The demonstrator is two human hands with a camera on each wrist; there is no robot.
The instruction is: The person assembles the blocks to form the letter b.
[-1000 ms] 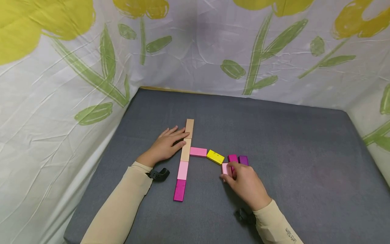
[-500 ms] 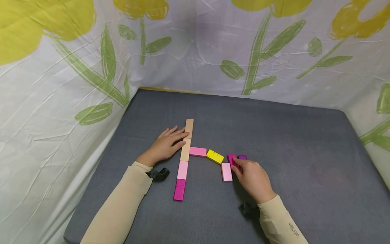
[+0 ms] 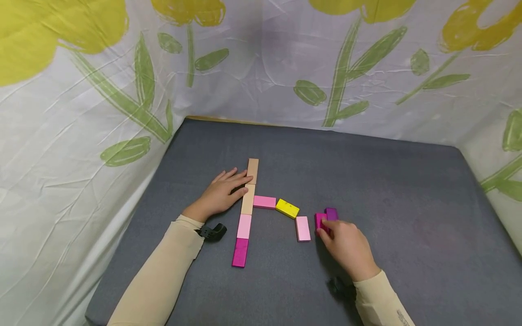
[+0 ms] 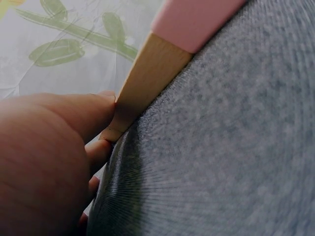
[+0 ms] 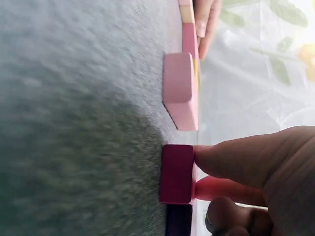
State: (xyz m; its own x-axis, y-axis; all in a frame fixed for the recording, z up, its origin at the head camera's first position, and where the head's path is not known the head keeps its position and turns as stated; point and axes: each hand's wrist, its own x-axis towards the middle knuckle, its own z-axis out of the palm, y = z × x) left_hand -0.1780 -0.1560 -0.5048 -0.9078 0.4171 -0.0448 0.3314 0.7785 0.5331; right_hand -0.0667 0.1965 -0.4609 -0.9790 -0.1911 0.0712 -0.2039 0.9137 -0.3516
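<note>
My left hand (image 3: 220, 194) lies with fingers spread, fingertips on two plain wooden blocks (image 3: 248, 200) at the far part of a straight row. In the left wrist view, the thumb (image 4: 101, 110) touches a block's side. My right hand (image 3: 348, 246) has its thumb and index finger on a magenta block (image 3: 319, 222), also seen from its end as a dark magenta block (image 5: 176, 173) in the right wrist view. Against that block's right side lies a purple block (image 3: 332, 213), partly hidden by the hand. A light pink block (image 3: 303, 229) lies left of the right hand, untouched.
Nearer me, the row continues with a pale pink block (image 3: 244, 226) and a magenta end block (image 3: 240, 252). A pink block (image 3: 264, 202) and a slanted yellow block (image 3: 287, 208) branch rightward from it. All lie on a grey cloth surface (image 3: 408, 235) before a flower-printed curtain (image 3: 265, 68).
My right hand has left the light pink block and taken the magenta block, which has slid right and nearer me. The purple block has shifted slightly right. My left hand stays put.
</note>
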